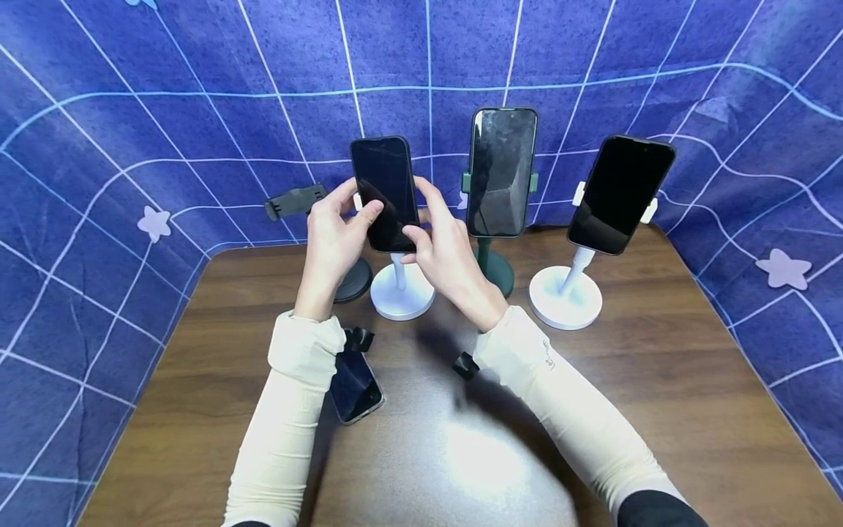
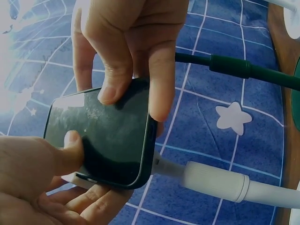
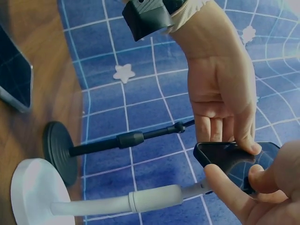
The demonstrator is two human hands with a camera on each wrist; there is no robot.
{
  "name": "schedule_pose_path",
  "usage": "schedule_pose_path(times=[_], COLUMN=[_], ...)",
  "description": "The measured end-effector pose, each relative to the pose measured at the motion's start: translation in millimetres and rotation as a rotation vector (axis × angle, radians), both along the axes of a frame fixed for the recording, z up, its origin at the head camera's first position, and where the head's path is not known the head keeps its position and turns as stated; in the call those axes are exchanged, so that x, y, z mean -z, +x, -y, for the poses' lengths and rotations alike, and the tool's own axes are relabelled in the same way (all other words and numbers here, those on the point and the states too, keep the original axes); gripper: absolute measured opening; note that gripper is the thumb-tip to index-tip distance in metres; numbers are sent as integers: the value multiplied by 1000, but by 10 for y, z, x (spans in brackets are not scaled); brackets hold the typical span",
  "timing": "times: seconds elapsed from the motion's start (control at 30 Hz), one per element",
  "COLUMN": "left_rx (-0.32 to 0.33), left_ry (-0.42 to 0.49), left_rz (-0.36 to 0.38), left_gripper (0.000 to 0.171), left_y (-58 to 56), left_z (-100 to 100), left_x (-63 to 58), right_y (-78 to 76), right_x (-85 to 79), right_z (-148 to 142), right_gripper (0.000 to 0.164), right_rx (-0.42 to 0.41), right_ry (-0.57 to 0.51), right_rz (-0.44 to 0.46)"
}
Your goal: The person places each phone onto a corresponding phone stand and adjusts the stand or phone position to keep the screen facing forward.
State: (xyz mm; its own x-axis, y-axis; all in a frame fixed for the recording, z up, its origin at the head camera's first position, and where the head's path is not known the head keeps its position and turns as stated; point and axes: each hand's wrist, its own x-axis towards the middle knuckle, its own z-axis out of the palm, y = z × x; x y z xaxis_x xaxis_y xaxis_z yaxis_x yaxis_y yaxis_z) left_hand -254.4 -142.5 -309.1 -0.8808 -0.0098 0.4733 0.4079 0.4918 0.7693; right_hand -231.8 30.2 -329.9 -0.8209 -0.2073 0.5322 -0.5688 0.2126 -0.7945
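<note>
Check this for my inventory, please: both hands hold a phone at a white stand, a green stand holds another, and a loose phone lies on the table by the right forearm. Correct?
Not quite: the head view shows the loose phone on the table by the left forearm, not the right. The rest holds.

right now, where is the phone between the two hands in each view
Head: phone in the upper middle, slightly left of centre.
Left wrist: phone left of centre, a little below mid-height.
Right wrist: phone toward the lower right, partly covered.
Shared landmark: the white stand running up to it.
</note>
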Motion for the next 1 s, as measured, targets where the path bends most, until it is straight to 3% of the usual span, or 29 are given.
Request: schedule_pose_path(times=[0.1, 0.27, 0.43, 0.53, 0.6, 0.87, 1.0], left_rx=[17, -8, 5, 24, 27, 24, 110], left_ry=[-11, 8, 75, 77, 61, 30, 148], left_rz=[21, 15, 24, 24, 25, 51, 81], left_gripper=[39, 36, 35, 36, 35, 35, 33], left_y=[3, -16, -34, -32, -24, 28, 16], left_z=[-13, -27, -50, -71, -68, 0, 18], left_x=[-1, 19, 38, 18, -2, -39, -23], right_y=[-5, -16, -30, -37, -40, -78, -93], right_x=[6, -8, -89, -133, -144, -115, -117], right_z=[-8, -19, -31, -26, -13, 30, 39], right_gripper=[63, 59, 46, 50, 52, 44, 37], right_rx=[-2, 7, 181, 281, 305, 309, 309], right_ry=[-26, -11, 159, 243, 264, 171, 97], right_rz=[10, 32, -29, -92, -112, -189, -239])
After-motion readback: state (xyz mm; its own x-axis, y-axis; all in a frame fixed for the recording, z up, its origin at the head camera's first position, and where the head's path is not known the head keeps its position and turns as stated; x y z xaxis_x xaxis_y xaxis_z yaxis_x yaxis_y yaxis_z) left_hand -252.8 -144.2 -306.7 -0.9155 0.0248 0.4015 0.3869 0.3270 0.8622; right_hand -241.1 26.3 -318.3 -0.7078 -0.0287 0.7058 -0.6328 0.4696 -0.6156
